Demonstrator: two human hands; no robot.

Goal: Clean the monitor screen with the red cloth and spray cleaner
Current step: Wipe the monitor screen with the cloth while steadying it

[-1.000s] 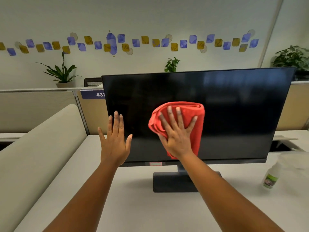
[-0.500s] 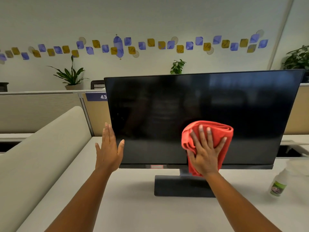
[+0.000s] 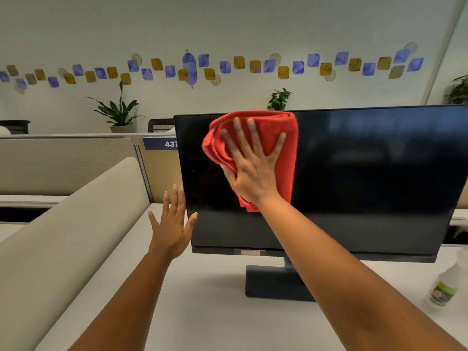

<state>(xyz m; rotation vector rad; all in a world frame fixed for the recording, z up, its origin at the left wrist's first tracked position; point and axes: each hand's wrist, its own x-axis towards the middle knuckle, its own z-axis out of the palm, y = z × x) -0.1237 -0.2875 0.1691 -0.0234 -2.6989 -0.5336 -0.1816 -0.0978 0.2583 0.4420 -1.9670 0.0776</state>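
My right hand (image 3: 253, 171) lies flat with fingers spread, palm pressing the folded red terry cloth (image 3: 255, 153) against the wide black flat monitor screen (image 3: 354, 178). The cloth sits under my palm and reaches past my fingertips to the screen's top edge, near its upper corner on my left; a loose end hangs below my wrist. I am pressing it, not gripping it.

My left hand (image 3: 172, 229) is open and holds nothing, fingers up and slightly apart, at the screen's left edge low down; I cannot tell whether it touches the frame.

The small white plastic spray bottle with a green label (image 3: 445, 287) stands on the pale grey desk (image 3: 202, 312), well off to the right of my right forearm, below the screen's lower right corner. The dark rectangular monitor stand (image 3: 273, 282) sits on the desk between my forearms.
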